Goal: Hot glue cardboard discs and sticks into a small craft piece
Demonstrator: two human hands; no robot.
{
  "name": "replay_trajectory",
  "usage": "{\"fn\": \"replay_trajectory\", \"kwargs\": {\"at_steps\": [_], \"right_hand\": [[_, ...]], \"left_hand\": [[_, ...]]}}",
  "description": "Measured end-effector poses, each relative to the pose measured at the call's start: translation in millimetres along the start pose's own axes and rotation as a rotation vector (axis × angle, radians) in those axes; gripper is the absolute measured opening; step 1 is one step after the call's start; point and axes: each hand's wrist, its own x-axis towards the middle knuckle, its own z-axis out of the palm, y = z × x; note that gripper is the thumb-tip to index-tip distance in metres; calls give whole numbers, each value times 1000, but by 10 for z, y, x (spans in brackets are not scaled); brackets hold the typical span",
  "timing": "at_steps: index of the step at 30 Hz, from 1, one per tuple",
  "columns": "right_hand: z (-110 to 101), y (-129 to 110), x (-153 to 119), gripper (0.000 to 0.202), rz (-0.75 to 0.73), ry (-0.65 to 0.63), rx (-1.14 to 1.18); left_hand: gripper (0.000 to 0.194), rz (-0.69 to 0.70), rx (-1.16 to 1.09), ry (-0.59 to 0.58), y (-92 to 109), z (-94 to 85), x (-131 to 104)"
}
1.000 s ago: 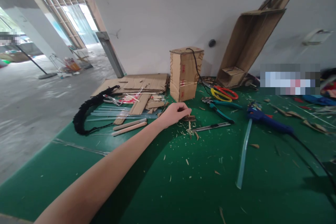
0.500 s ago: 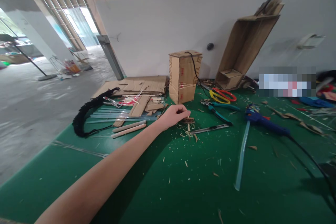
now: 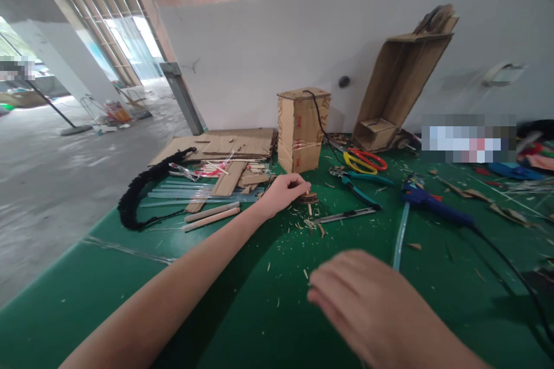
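Note:
My left hand [image 3: 285, 191] pinches a thin wooden stick [image 3: 310, 208] that passes through a small stack of round cardboard pieces [image 3: 309, 198], just above the green table. Pale shavings lie below it. To its right a utility knife [image 3: 346, 215] rests on the table. My right hand [image 3: 363, 300] is nearer to me, over the front of the table, smeared by motion; its fingers point left and whether they hold anything is hidden. A tall cardboard box [image 3: 304, 132] with a black cord stands behind my left hand.
Teal pliers [image 3: 359, 190], scissors [image 3: 366, 160] and a blue glue gun [image 3: 437, 206] lie right. Clear glue sticks [image 3: 203, 193], a black fuzzy strip [image 3: 130, 202] and flat cardboard [image 3: 238, 141] lie left. A tall open cardboard piece [image 3: 398, 81] leans on the wall.
My right hand has come into view from the lower right. My left hand still pinches the stick at nearly the same place. The view has shifted slightly.

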Motion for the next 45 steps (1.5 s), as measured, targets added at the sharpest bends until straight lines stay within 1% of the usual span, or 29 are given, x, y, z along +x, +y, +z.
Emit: {"fn": "replay_trajectory", "kwargs": {"at_steps": [1, 2, 3, 5, 6, 7, 9, 12, 16, 17, 19, 24, 26, 28, 32, 35, 37, 42, 45], "right_hand": [[0, 185, 90, 24, -10, 30, -89], [4, 371, 160, 24, -41, 37, -155], [13, 550, 206, 25, -32, 24, -212], [51, 866, 234, 24, 53, 15, -317], [80, 992, 225, 22, 88, -10, -328], [111, 1091, 209, 19, 99, -64, -297], [169, 1204, 176, 17, 170, -102, -220], [208, 1205, 156, 18, 196, -83, -181], [210, 1125, 171, 27, 73, -76, -275], [216, 1116, 176, 29, 62, -73, -305], [238, 1115, 187, 33, 103, -56, -355], [287, 1128, 226, 48, 326, 3, -472], [287, 1122, 246, 51, 367, -9, -478], [283, 1117, 264, 53, 376, -34, -467], [301, 1130, 285, 52, 355, -37, -494], [337, 1145, 295, 48, 339, -24, -507], [358, 1147, 300, 46, 316, -14, -517], [372, 1130, 304, 43, 231, 26, -571], [374, 1113, 315, 41, 245, 10, -580]], "left_hand": [[30, 3, -11, 12, -9, 1, 4], [30, 7, -20, 21, -17, 1, 8], [31, 13, -23, 30, -24, 0, 10], [31, 26, -14, 40, -31, -2, 11], [31, 31, -9, 43, -32, -3, 10], [30, 33, -6, 45, -31, -5, 8], [30, 29, -14, 48, -27, -9, 6], [30, 23, -41, 39, -30, -18, 10], [31, 15, -53, 5, -55, -40, 29], [31, 12, -50, -7, -62, -44, 34], [31, 4, -39, -29, -69, -50, 41], [31, -7, 13, -49, -62, -37, 46], [32, -5, 29, -40, -62, -28, 47], [32, -6, 34, -32, -63, -21, 50], [31, 2, 33, -23, -31, -36, 59], [29, 38, 68, -14, 27, -65, 73], [27, 57, 108, -32, 54, -77, 84], [29, -3, 133, -59, 27, -51, 93], [29, -15, 105, -48, -8, -23, 86]]}}
